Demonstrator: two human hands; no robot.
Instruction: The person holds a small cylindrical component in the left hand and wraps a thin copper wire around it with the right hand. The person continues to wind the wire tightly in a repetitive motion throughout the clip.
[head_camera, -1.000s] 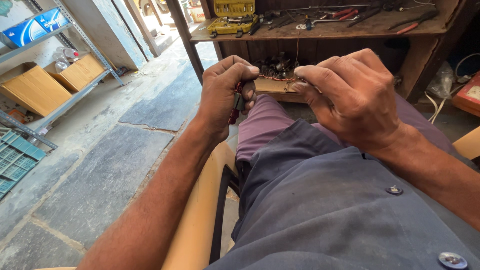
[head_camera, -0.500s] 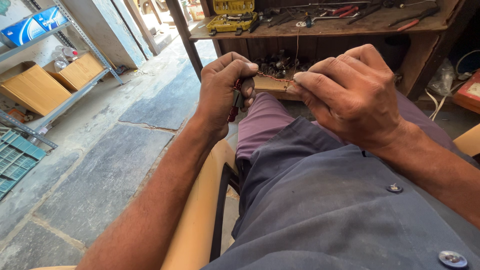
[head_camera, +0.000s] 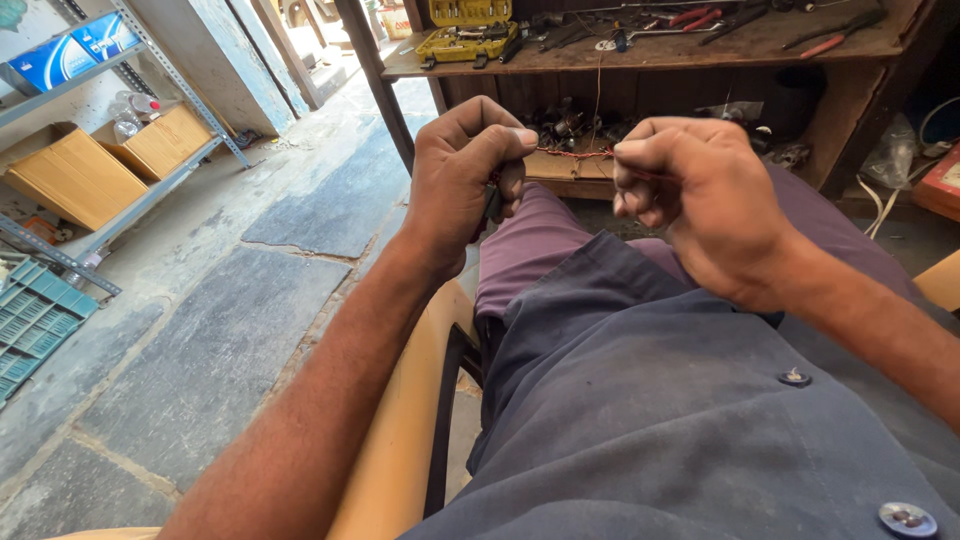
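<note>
Wire, thin, reddish, twisted strand (head_camera: 575, 153): stretched taut and nearly level between the two fists, long axis running left to right, above the seated person's lap and just in front of the worktop's lower shelf.

Left hand (head_camera: 465, 175): closed into a fist, thumb pressed over the forefinger, pinching the left end of the strand; a dark tool handle (head_camera: 492, 203) shows below the curled fingers, kind not discernible.

Right hand (head_camera: 700, 195): closed fist, knuckles up, pinching the right end of the strand. Both hands sit level and about equally near the strand's middle; the strand leaves each grip straight toward the other hand.

A second fine wire (head_camera: 597, 95) runs up from the strand toward the worktop; its upper end cannot be traced.

Worktop, worn brown wood (head_camera: 700, 48): carries a yellow open tool case with bits (head_camera: 467, 30) and red-handled pliers (head_camera: 690, 17), among other loose tools. Lower shelf (head_camera: 560, 165) holds small dark parts, too cluttered to name.

Seat: tan plastic chair edge (head_camera: 400, 440); maroon trousers (head_camera: 540, 240), dark blue-grey buttoned shirt (head_camera: 680, 400).

Room: floor of grey stone slabs (head_camera: 200, 350); metal rack at left (head_camera: 140, 190) with tan cardboard boxes (head_camera: 70, 175) and a blue carton (head_camera: 75, 45); blue plastic crate (head_camera: 35, 320) on the floor.
</note>
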